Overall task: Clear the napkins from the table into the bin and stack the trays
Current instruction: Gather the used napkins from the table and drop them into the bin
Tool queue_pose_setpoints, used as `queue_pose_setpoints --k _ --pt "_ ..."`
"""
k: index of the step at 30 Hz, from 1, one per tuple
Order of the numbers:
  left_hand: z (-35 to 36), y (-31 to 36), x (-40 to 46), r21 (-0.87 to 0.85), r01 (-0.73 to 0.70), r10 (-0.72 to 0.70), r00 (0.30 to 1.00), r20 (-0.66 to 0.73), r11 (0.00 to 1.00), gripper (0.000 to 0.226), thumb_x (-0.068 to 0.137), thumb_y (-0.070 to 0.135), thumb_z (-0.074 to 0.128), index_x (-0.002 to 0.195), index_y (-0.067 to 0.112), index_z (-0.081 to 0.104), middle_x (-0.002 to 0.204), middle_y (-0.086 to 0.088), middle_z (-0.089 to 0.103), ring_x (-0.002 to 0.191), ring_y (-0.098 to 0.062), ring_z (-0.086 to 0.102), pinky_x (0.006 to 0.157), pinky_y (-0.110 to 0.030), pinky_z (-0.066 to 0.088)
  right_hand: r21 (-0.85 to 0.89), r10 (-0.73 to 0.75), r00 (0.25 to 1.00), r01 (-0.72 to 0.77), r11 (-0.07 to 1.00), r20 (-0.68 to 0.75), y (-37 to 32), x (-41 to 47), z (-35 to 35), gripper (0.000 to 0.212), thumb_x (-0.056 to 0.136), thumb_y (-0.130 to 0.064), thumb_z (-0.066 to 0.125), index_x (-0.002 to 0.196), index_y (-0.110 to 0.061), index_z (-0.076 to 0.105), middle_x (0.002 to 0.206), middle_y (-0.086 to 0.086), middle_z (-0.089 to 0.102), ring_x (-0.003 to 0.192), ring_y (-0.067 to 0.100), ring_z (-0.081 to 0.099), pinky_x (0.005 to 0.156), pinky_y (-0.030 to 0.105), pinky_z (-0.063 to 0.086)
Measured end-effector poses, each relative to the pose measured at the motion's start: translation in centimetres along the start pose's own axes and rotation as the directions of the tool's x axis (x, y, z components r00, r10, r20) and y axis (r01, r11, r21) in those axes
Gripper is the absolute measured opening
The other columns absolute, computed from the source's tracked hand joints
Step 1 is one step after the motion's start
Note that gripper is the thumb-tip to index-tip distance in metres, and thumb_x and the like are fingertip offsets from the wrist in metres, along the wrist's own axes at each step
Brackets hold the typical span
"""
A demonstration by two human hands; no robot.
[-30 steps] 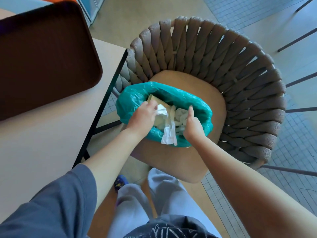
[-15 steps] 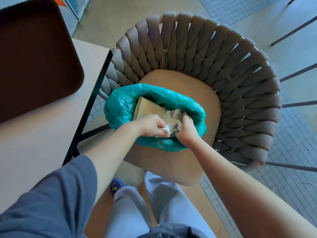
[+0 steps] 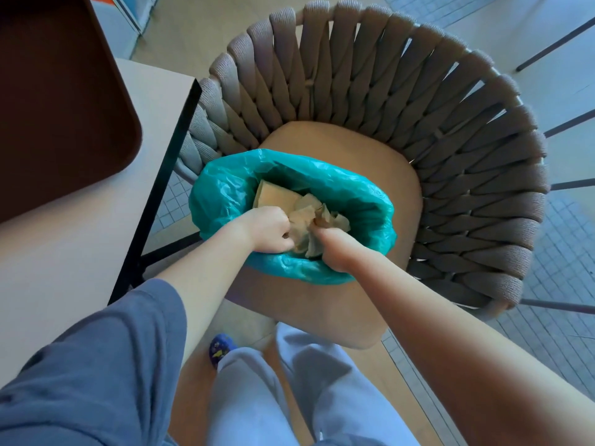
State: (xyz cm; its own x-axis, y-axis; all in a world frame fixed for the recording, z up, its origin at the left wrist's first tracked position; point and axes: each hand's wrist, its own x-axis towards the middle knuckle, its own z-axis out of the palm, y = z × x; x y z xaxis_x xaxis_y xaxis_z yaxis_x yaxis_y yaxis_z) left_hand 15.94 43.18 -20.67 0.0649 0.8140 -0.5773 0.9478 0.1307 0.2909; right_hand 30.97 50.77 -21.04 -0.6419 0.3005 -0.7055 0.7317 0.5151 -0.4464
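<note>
Risk of tipping the bin (image 3: 225, 191) off the chair seat (image 3: 370, 149) — both hands pressing down on a light, bag-lined rim near the seat's front edge. Could also drag napkins (image 3: 306, 220) back out on withdrawal. Left hand (image 3: 269, 228) curled round the crumpled napkins, right hand (image 3: 335, 249) likewise bunched on them — wad pinched between the two, inside the bin. Tray (image 3: 64, 101) on the desk (image 3: 64, 252), well left of the left hand.

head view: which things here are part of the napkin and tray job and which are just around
Part of the job:
napkins
bin bag
tray
table
left hand
right hand

Just around:
woven chair
tiled floor
</note>
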Motion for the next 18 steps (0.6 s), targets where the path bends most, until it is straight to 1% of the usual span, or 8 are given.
queue_pose_setpoints --k 2,3,5,7,9,11,14,18 --pt "-0.5 0.7 0.3 -0.070 0.118 -0.110 0.988 0.105 0.991 0.040 0.088 0.037 0.038 0.061 0.013 0.051 0.068 -0.004 0.052 0.072 -0.025 0.051 0.063 -0.033 0.042 -0.081 0.083 0.996 -0.081 0.993 0.025 0.3 0.7 0.6 0.041 0.091 -0.013 0.044 0.132 -0.009 0.045 0.129 0.013 0.052 0.115 0.029 0.052 0.103 0.036 0.040" --pt "-0.6 0.9 0.4 -0.079 0.157 -0.144 0.978 0.153 0.984 0.038 0.089 0.038 0.034 0.065 0.015 0.050 0.071 -0.002 0.051 0.074 -0.024 0.050 0.065 -0.032 0.040 -0.127 0.128 0.991 -0.123 0.984 0.040 0.3 0.8 0.6 0.034 0.090 -0.013 0.045 0.123 -0.007 0.052 0.122 0.013 0.056 0.109 0.029 0.055 0.098 0.036 0.043" --pt "-0.9 1.0 0.2 -0.130 0.223 -0.190 0.954 0.230 0.966 0.029 0.090 0.037 0.031 0.080 0.018 0.051 0.088 -0.005 0.055 0.082 -0.024 0.049 0.069 -0.033 0.038 -0.161 0.183 0.982 -0.175 0.971 0.036 0.1 0.7 0.5 0.027 0.090 -0.013 0.046 0.113 -0.006 0.059 0.114 0.012 0.059 0.103 0.029 0.057 0.091 0.036 0.046" --pt "-1.1 0.9 -0.6 -0.204 0.241 -0.196 0.957 0.215 0.949 0.020 0.089 0.031 0.033 0.090 0.021 0.051 0.102 -0.007 0.057 0.086 -0.025 0.049 0.071 -0.034 0.038 -0.128 0.183 0.981 -0.190 0.973 -0.065 -0.4 0.1 0.0 0.028 0.088 -0.016 0.049 0.113 -0.011 0.060 0.114 0.011 0.058 0.104 0.030 0.055 0.086 0.036 0.047" --pt "-1.3 0.6 -1.9 -0.229 0.222 -0.206 0.974 0.092 0.948 0.023 0.088 0.025 0.037 0.100 0.022 0.056 0.109 -0.006 0.057 0.093 -0.026 0.051 0.077 -0.037 0.042 -0.118 0.162 0.961 -0.192 0.974 -0.222 -1.2 -0.9 -0.9 0.034 0.086 -0.013 0.047 0.118 -0.017 0.058 0.113 0.010 0.056 0.107 0.031 0.048 0.081 0.036 0.046" --pt "-1.6 0.6 -3.6 -0.207 0.196 -0.220 0.971 -0.098 0.958 0.027 0.089 0.023 0.040 0.107 0.022 0.060 0.112 -0.004 0.054 0.105 -0.026 0.048 0.087 -0.041 0.043 -0.110 0.128 0.928 -0.177 0.978 -0.350 -1.9 -1.8 -1.9 0.037 0.084 -0.005 0.042 0.115 -0.014 0.059 0.110 0.010 0.058 0.108 0.032 0.045 0.080 0.037 0.046" --pt "-2.0 0.9 -6.4 -0.205 0.208 -0.265 0.914 -0.308 0.956 0.029 0.091 0.022 0.044 0.117 0.018 0.058 0.117 -0.004 0.052 0.113 -0.025 0.044 0.093 -0.043 0.040 -0.076 0.073 0.892 -0.119 0.990 -0.446 -3.8 -2.8 -3.0 0.032 0.078 -0.001 0.044 0.105 -0.006 0.060 0.108 0.011 0.060 0.106 0.035 0.045 0.077 0.037 0.045" --pt "-2.8 0.9 -11.2 -0.197 0.288 -0.348 0.797 -0.494 0.937 0.036 0.089 0.022 0.050 0.125 0.016 0.054 0.130 -0.007 0.049 0.124 -0.025 0.038 0.102 -0.043 0.036 -0.151 -0.090 0.864 0.016 0.988 -0.495 -8.2 -3.9 -3.7 0.037 0.084 -0.006 0.043 0.118 -0.008 0.056 0.120 0.012 0.055 0.106 0.035 0.045 0.086 0.041 0.044"
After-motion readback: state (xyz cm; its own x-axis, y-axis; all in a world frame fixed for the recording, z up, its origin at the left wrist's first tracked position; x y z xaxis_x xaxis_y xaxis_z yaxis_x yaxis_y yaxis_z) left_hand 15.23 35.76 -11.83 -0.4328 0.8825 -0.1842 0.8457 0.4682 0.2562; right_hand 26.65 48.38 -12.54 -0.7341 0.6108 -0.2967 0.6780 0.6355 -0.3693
